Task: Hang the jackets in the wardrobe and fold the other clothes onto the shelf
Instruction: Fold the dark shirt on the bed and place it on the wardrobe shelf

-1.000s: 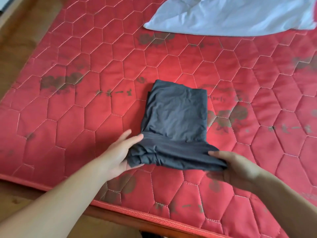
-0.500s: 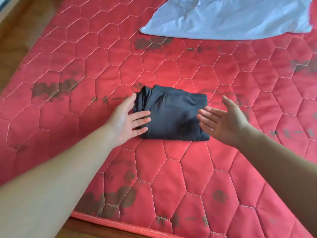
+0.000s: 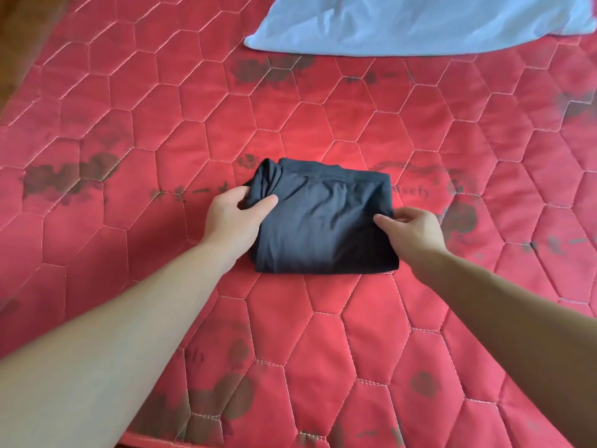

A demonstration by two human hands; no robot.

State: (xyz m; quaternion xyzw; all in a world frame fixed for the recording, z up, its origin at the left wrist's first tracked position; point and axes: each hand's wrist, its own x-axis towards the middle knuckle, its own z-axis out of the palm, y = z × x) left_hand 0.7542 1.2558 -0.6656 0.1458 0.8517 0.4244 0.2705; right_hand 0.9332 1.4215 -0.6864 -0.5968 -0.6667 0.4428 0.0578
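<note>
Two hands are meeting on one folded dark garment (image 3: 323,221), which is lying at the centre of the frame on the red quilted mattress (image 3: 161,124). Starting at the left, your left hand (image 3: 235,218) is grasping the bundle's left edge, thumb on top and fingers curling round the bunched corner. Moving across, the garment's long axis is running left to right, so it is sitting squarely between your grips, about equally near to each. At its right edge your right hand (image 3: 410,231) is pinching the fabric. Judging by this, you are readying a lift straight up toward the shelf. Farther off, a pale blue cloth (image 3: 420,24) is lying in the upper right.
</note>
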